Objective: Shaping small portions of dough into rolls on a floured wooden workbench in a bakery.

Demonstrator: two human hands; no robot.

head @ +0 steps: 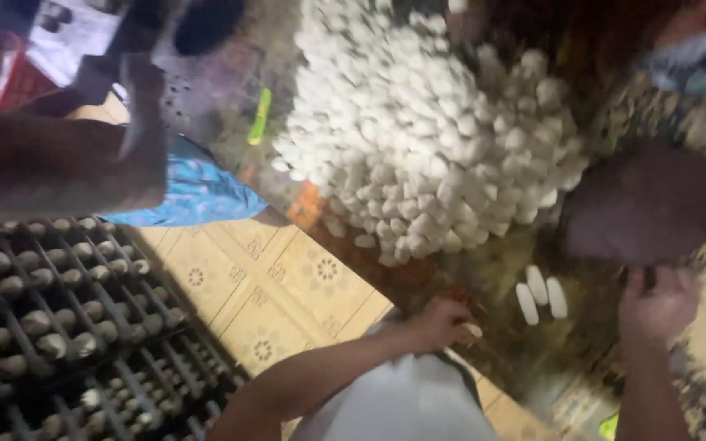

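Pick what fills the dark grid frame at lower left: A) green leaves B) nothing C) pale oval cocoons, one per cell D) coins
C: the dark grid frame holds pale oval cocoons sitting singly in its cells, like those in the white heap.

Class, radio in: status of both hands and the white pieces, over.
Left hand pinching one white piece. Right hand closed, contents unclear. Three loose pieces between the hands. Big white pile ahead, nothing blocking.

Both forearms are bare, no sleeves, gloves or watch on the left hand (pixel 439 322) or right hand (pixel 655 306). Fingers (pixel 461 313) look ringless, though it's blurry. Pale white garment (pixel 402 404) below.
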